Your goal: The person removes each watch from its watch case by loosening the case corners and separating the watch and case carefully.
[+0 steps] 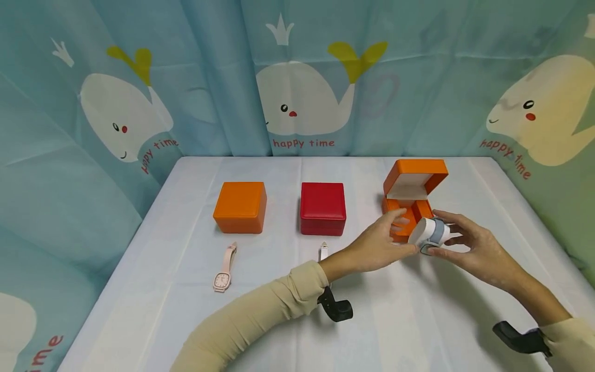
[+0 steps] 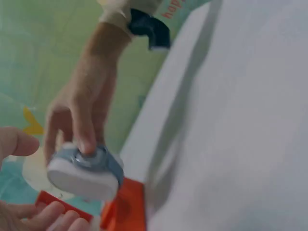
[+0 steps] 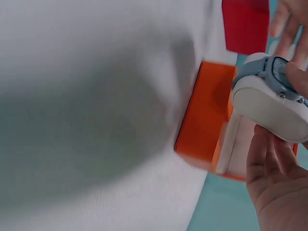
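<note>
My right hand (image 1: 481, 253) grips a white oval watch cushion (image 1: 420, 231) with a blue-grey watch (image 1: 438, 231) strapped round it. In the right wrist view my right thumb lies over the watch (image 3: 279, 74), and the fingers support the cushion from the other side. My left hand (image 1: 378, 243) is held beside the cushion, its fingers spread and apart from it in the left wrist view. Behind both hands stands an orange watch box (image 1: 420, 166) with its lid raised, showing a pale lining and an orange interior. The hands and cushion hide its front part.
A lidded orange box (image 1: 239, 201) and a lidded red box (image 1: 322, 201) stand to the left. A pink watch (image 1: 222, 280) lies before the orange one. A pale watch strap (image 1: 324, 251) shows partly behind my left forearm. Whale-printed curtains (image 1: 214, 77) surround the white table.
</note>
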`<state>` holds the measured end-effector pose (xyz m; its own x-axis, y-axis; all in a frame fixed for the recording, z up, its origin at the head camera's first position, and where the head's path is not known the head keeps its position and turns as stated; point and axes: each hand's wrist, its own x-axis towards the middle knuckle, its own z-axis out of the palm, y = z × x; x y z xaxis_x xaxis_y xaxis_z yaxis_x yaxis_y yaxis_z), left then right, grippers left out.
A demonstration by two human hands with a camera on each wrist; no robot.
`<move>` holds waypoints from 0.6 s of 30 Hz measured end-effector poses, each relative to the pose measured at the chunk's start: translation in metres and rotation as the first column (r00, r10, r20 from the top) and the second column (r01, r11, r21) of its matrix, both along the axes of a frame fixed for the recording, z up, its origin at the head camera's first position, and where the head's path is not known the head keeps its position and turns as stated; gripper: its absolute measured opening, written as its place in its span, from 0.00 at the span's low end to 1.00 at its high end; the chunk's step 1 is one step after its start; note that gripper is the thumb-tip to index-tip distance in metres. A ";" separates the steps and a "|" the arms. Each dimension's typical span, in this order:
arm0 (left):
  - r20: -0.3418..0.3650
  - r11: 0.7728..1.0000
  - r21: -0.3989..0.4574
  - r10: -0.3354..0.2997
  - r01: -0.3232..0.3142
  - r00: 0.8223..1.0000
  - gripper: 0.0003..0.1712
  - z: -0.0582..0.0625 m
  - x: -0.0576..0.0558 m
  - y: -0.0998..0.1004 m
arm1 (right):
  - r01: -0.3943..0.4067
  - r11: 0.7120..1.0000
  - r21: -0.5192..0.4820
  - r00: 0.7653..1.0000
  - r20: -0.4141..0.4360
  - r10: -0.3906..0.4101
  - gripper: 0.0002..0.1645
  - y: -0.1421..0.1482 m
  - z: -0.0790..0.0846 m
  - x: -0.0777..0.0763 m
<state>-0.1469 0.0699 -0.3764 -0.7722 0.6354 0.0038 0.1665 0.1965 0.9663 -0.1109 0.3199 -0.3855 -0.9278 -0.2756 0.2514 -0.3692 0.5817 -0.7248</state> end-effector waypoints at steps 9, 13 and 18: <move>0.058 0.999 -0.052 -0.014 0.017 0.998 0.38 -0.019 0.015 -0.009 | -0.061 0.994 -0.092 0.982 0.174 0.077 0.41 -0.020 -0.003 0.026; 0.109 0.999 -0.006 -0.035 0.036 0.993 0.32 -0.024 0.019 -0.010 | -0.083 0.986 -0.143 0.971 0.213 0.112 0.39 -0.026 -0.004 0.033; 0.196 0.997 0.069 -0.060 0.047 0.979 0.23 -0.030 0.020 -0.009 | -0.080 0.986 -0.146 0.964 0.240 0.114 0.37 -0.030 -0.004 0.036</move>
